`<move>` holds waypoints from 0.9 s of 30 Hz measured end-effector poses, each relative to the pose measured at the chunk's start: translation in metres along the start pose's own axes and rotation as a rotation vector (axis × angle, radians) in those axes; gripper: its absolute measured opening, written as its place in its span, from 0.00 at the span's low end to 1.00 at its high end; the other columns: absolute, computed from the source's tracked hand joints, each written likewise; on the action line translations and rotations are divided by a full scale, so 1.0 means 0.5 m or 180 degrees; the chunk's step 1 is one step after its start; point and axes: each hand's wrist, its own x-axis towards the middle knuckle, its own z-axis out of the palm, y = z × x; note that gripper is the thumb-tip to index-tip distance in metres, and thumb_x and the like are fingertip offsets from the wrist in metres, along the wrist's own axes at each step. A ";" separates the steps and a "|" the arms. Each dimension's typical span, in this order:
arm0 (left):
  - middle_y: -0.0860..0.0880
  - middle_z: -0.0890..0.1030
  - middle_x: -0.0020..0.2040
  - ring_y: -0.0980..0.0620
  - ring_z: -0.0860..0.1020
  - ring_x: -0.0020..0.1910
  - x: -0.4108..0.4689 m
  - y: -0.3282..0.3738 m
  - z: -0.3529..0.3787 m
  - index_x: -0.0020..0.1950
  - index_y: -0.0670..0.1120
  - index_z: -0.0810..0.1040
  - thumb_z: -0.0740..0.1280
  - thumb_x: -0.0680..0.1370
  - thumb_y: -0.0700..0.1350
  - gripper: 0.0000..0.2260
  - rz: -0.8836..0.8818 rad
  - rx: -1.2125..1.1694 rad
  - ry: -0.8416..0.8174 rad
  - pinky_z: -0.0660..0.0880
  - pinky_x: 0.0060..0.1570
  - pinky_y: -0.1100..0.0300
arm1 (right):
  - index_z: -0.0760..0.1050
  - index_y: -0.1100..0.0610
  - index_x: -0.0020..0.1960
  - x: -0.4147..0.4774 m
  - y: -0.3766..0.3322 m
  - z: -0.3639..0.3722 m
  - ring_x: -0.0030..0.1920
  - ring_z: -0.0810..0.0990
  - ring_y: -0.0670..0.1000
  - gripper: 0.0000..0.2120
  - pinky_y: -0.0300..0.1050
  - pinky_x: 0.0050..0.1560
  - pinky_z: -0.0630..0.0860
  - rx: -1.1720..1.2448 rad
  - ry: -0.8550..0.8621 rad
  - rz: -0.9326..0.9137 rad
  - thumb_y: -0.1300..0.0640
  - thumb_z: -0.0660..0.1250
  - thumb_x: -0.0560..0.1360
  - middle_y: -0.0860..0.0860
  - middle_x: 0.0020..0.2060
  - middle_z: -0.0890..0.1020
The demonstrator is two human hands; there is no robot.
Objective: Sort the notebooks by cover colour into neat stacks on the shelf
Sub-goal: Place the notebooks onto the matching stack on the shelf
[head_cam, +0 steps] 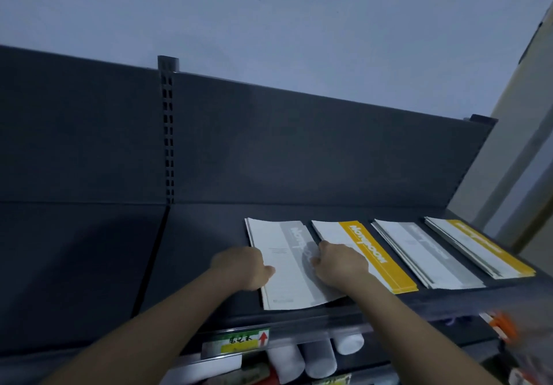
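"Grey-banded stack [287, 265], the leftmost of four on the shelf [194, 250]. Where does it lie from the hands?"

"Right between them. The left hand [242, 268] grips its left edge, fingers curled over the side and thumb on the cover. The right hand [341, 265] is clenched on its right edge, with the fingers [317, 262] bent onto the grey band."

"And the long axis?"

"It runs from the shelf's front lip toward the back panel, leaning a little left at the far end. The yellow-banded stack [377, 253] just beside it leans the other way, so the gap between them widens toward the back. The near edge looks bowed and sits close to the lip."

"So which hand does the work?"

"Both are equally near, one per long side. My guess is that squaring it means turning the far end rightward to lie parallel with the yellow one, and then easing it back from the lip."

"Any risk?"

"The right wrist already lies over the yellow stack's near corner, so a careless push could skew that stack. The second grey stack [425, 253] and the far yellow stack [478, 247] lie well clear."
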 end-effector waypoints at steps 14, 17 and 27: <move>0.48 0.78 0.52 0.47 0.78 0.54 -0.107 -0.081 -0.048 0.54 0.45 0.77 0.60 0.79 0.58 0.18 -0.0619 0.0394 0.1323 0.73 0.46 0.57 | 0.71 0.55 0.65 -0.003 -0.119 -0.035 0.65 0.70 0.56 0.20 0.48 0.56 0.72 0.0405 0.0728 -0.1223 0.47 0.63 0.77 0.54 0.61 0.73; 0.47 0.77 0.57 0.48 0.75 0.57 -0.154 -0.134 -0.066 0.59 0.46 0.74 0.60 0.80 0.55 0.16 -0.0829 0.0746 0.1586 0.73 0.48 0.55 | 0.70 0.55 0.65 -0.013 -0.193 -0.043 0.65 0.70 0.57 0.20 0.49 0.58 0.71 0.0471 0.0650 -0.1628 0.46 0.63 0.77 0.55 0.60 0.72; 0.47 0.74 0.62 0.46 0.71 0.63 -0.353 -0.333 -0.121 0.64 0.46 0.70 0.60 0.79 0.55 0.18 -0.1724 0.1390 0.1589 0.69 0.57 0.53 | 0.69 0.56 0.65 -0.088 -0.459 -0.071 0.62 0.71 0.56 0.18 0.49 0.58 0.70 0.0241 0.0594 -0.2854 0.48 0.61 0.79 0.55 0.60 0.73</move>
